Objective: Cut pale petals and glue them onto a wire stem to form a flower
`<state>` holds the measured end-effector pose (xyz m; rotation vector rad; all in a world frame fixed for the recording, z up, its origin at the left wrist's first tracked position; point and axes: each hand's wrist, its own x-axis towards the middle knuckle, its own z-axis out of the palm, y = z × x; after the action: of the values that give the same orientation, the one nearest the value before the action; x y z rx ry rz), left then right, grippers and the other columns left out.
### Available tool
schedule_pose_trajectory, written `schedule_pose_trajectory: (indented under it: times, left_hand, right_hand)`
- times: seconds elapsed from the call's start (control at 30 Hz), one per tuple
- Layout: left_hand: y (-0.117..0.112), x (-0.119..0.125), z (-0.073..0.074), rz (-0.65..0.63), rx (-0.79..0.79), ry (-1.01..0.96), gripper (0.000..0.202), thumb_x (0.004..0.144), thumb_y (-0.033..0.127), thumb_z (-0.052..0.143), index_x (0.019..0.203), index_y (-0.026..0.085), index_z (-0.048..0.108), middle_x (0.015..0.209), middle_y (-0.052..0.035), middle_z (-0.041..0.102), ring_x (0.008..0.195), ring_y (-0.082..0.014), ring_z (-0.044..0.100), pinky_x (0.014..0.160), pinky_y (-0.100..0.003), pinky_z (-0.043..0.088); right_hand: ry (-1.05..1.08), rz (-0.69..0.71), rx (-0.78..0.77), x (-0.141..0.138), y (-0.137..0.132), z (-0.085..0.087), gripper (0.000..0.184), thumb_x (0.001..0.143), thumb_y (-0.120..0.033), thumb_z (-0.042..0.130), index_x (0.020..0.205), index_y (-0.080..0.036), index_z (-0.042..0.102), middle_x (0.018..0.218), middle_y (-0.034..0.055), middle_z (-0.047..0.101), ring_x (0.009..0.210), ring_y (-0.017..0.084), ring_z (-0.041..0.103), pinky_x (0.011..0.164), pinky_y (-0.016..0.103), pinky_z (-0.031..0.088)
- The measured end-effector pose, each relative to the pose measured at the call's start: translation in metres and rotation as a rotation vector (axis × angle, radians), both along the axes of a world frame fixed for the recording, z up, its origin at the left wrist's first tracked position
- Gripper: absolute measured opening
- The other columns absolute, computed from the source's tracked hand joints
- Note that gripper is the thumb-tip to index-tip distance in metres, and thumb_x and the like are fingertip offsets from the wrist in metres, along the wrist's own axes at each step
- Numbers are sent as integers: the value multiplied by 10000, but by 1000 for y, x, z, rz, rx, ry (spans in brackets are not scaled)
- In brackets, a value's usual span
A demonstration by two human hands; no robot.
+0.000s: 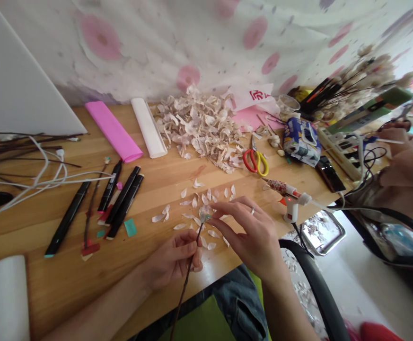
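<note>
My left hand [176,258] is closed around a thin dark twig [187,279] that rises to a small pale flower bud [204,213]. My right hand [252,234], a ring on one finger, pinches the bud's petals at the twig's tip with thumb and fingertips. Both hands hover over the wooden table [85,274], just above several loose white petals [195,201] scattered on it.
A big heap of petals [202,125] lies at the back, with pink [114,130] and white [149,127] paper rolls. Black markers [121,201], red-yellow scissors [256,161], a glue gun [289,199], cables [39,182]. Another person's hands [405,161] work at right.
</note>
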<state>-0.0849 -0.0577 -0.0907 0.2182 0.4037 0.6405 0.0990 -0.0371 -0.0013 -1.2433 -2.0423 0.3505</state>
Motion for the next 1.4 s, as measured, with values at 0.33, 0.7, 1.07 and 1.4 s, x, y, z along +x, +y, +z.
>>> schedule_pose_trajectory:
  times: [0.33, 0.7, 1.07, 1.4]
  left_hand:
    - [1, 2, 6, 34, 11, -42, 237, 764, 348, 871, 824, 173, 723, 534, 55, 562, 498, -56, 476, 600, -198, 411]
    - [-1, -1, 2, 38, -26, -16, 202, 755, 336, 878, 811, 200, 740, 560, 55, 578, 544, -68, 512, 684, -225, 460]
    - [-3, -1, -2, 40, 3, 3, 259, 749, 363, 879, 805, 178, 708, 550, 44, 598, 567, -86, 550, 696, -228, 478]
    - [-1, -2, 6, 39, -35, 29, 241, 721, 370, 895, 765, 194, 737, 553, 46, 592, 566, -87, 518, 695, -232, 460]
  right_hand:
    - [178, -140, 33, 2, -8, 0, 179, 900, -131, 745, 1006, -243, 652, 845, 6, 698, 776, 181, 652, 723, 318, 519]
    - [148, -7, -47, -8, -37, -22, 285, 939, -145, 631, 1217, -163, 687, 822, 50, 665, 680, 181, 649, 614, 296, 530]
    - [106, -5, -76, -9, -36, -26, 327, 999, -227, 578, 1319, -212, 647, 781, 22, 641, 648, 168, 632, 586, 282, 536]
    - [146, 13, -103, -12, -37, -28, 354, 1006, -226, 573, 1354, -196, 626, 769, 17, 613, 657, 169, 621, 586, 281, 522]
